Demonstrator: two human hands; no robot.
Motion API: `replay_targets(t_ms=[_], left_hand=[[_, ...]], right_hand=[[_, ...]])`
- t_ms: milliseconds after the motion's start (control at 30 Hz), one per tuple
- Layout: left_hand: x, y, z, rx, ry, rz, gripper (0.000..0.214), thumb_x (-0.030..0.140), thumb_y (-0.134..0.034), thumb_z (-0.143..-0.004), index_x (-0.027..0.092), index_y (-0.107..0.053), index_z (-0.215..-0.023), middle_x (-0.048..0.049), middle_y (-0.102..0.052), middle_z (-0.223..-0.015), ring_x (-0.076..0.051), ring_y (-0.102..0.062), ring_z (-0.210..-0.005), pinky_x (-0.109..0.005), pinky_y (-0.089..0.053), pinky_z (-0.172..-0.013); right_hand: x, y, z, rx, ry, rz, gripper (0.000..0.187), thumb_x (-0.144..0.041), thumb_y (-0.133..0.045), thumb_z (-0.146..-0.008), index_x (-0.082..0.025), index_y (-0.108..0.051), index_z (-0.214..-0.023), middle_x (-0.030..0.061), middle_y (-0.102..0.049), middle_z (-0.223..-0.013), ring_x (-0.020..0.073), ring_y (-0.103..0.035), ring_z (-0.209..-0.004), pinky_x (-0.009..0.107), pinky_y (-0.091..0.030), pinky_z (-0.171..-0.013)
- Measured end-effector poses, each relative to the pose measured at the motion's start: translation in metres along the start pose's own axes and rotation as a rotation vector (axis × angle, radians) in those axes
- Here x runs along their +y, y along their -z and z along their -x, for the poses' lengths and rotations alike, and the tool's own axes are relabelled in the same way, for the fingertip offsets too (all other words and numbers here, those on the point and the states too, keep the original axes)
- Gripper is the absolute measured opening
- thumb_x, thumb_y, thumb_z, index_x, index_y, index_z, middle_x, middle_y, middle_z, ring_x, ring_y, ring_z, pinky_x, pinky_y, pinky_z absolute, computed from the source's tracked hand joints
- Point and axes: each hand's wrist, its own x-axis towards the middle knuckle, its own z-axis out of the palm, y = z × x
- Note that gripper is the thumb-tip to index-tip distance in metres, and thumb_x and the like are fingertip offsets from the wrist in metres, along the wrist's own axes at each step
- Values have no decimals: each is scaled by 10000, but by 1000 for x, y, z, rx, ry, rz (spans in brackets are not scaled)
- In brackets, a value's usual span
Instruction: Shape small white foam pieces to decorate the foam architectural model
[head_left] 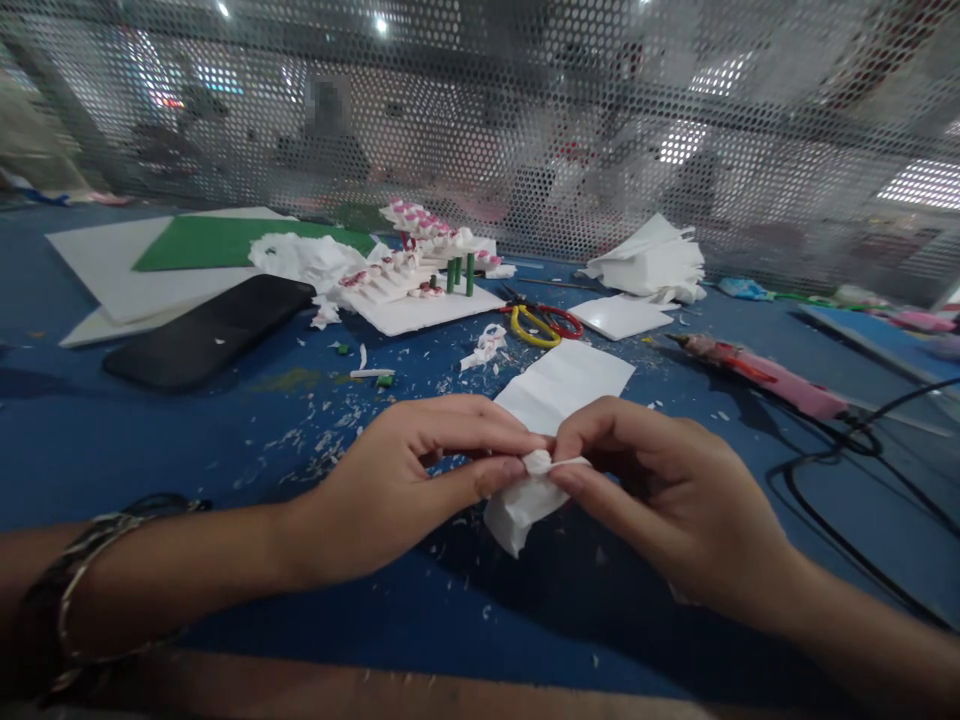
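My left hand [420, 475] and my right hand [667, 495] meet over the blue table [225, 440], both pinched on a small white foam strip [525, 495] rolled into a tight coil at its top. The strip's loose end hangs down between my thumbs. A bracelet circles my left wrist. Just behind my fingers lies a white foam sheet [566, 385].
Behind are a white and pink foam model on green posts [424, 270], scissors with red and yellow handles [540, 322], a pink glue gun [757, 372] with its black cable [847, 470], a black phone [210, 330], green and white sheets [187, 245], stacked foam [652, 262] and a mesh partition.
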Motion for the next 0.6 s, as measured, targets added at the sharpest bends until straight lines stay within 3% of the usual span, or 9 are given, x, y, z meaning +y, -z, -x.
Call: replay_targets(t_ms=[233,600], left_hand=[[1,-2,-2,15,-5,7,111,121,-568,-741,182,-628,-811,39,-643,-815,-45,-573,-764,-94,-430,-686],[2,-2,-2,-35,295,279,66,230,-600,-713,173,-605,-746,35,-601,-682,-53,-533,-613,-114,-431,-539]], right_hand=[[2,-1,-1,5,1,10,63,-153,-524,-757,-174,-502,-702,-44,-545,-594,30,-489,-515,97,-385,-455],[1,1,-1,27,109,181,59,-135,-528,-746,-184,-534,-714,-35,-611,-622,54,-536,-517,142,-406,-470]])
